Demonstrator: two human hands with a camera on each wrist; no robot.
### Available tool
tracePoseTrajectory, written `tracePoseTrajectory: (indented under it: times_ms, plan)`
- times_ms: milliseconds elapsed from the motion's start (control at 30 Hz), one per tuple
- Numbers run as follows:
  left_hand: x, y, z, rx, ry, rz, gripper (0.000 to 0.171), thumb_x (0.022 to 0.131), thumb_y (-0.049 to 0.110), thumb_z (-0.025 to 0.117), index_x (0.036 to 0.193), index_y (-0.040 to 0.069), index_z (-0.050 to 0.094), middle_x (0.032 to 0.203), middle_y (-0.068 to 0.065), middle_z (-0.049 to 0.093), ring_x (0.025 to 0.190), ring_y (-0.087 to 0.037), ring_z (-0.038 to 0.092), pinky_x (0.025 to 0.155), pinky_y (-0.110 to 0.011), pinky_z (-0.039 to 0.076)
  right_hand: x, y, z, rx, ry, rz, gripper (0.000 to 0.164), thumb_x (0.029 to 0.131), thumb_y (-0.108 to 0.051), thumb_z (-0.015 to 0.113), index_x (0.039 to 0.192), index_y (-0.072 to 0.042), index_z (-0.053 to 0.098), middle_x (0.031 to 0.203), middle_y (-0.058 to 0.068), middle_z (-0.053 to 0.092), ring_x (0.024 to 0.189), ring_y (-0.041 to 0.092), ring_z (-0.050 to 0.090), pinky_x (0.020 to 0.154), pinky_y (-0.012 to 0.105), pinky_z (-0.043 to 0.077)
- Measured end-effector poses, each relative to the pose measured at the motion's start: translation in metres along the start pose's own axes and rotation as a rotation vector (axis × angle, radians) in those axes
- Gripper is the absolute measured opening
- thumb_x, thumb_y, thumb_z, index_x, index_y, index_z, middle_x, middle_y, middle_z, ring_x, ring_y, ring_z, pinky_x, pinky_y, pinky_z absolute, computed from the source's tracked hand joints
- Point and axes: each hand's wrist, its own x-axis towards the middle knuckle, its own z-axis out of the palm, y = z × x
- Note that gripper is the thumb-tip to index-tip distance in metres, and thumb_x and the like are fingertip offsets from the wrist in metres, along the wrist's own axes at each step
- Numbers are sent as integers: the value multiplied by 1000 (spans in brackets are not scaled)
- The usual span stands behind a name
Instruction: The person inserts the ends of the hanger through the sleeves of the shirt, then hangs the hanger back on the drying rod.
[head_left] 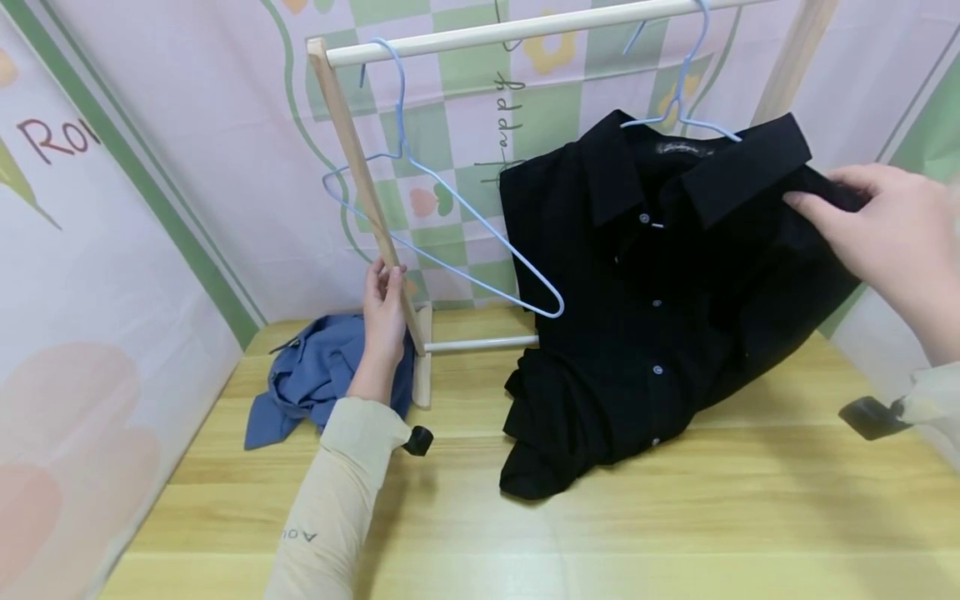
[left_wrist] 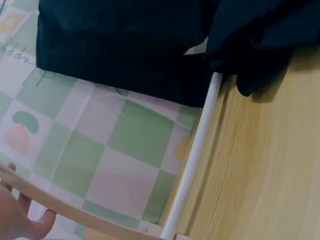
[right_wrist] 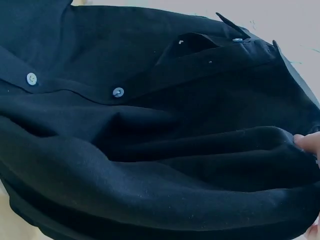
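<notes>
Far left: blue garment [head_left: 303,375] lying crumpled on the wood-grain tabletop [head_left: 480,533], beside the foot of the rack. Left hand [head_left: 384,321] at the rack's left upright [head_left: 352,150], low down; thumb on one side, fingers curled on the other, gripping the wood. Bare pale-blue hanger [head_left: 403,148] hooked over the top rail [head_left: 495,33] near its left end, lower corner in front of the black shirt's left edge. White lower bar [head_left: 480,342] runs right from the upright's base and passes out of sight behind the shirt.

Centre to right: black shirt [head_left: 675,275] below the rail, collar uppermost, buttoned front facing near; lower cloth gathered in folds. Contact of these folds with the tabletop: cannot tell. Second pale-blue hanger [head_left: 678,100] hooked on the rail, its arms entering the collar. Right hand [head_left: 892,217] at the shirt's right shoulder, thumb and fingers pinching the cloth.
</notes>
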Motion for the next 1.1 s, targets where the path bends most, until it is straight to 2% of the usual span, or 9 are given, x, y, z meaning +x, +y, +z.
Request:
tracePoseTrajectory:
  times_ms: [200,367,433,500,567,600,667,900,1100]
  plan:
    - [-1,2,1,4,20,-9,47,113,24,41,157,7,34,145,-16,50,139,-33,41,109,-42,35,3,5,5,41,19,-3,51,102,-34,59,128,10,62,131,34,55,110,45,50,83,27,31]
    - [-3,3,2,-13,46,-11,47,112,23,44,156,6,38,146,-17,51,140,-34,41,109,-42,36,-1,5,9,76,12,44,58,104,-36,55,140,10,54,137,35,49,122,51,45,105,47,37]
    - [-3,4,2,-18,51,-16,47,112,23,45,156,5,39,147,-18,51,140,-34,41,109,-43,36,-2,5,10,96,33,46,58,104,-35,57,141,9,54,134,31,51,118,36,51,110,46,34]
    - [-3,5,3,-14,61,-25,48,111,23,47,155,5,40,146,-18,52,139,-33,43,110,-43,36,-2,7,11,134,73,36,56,102,-34,62,139,7,57,120,9,59,107,10,51,104,30,34]
    - [-4,7,2,-2,75,-43,49,111,24,48,156,6,41,146,-17,52,138,-30,45,112,-42,36,-2,10,12,184,113,17,53,100,-33,67,135,6,61,107,-14,54,95,-9,40,93,19,30]
    - [-4,7,2,8,81,-52,49,111,25,49,156,6,40,147,-16,52,137,-29,45,112,-42,36,-2,11,12,203,129,7,52,99,-33,69,134,5,63,102,-24,47,90,-15,33,90,15,29]
    - [-5,8,2,22,91,-66,51,110,26,50,156,6,40,148,-16,50,137,-28,46,113,-41,36,-3,15,12,237,146,-10,50,98,-33,70,135,1,65,98,-36,38,91,-18,34,90,13,29]
    - [-6,10,-4,28,96,-101,52,109,28,54,155,9,44,151,-14,48,135,-28,48,108,-47,41,-5,21,10,392,195,-32,39,96,-27,74,135,-26,70,96,-27,46,95,-13,43,95,16,31]
    - [-7,13,-9,21,71,-108,51,108,29,56,154,10,47,149,-12,50,136,-26,48,107,-51,42,-9,11,6,371,276,-82,37,99,-24,71,136,-23,69,101,-32,44,102,-15,39,96,15,30]
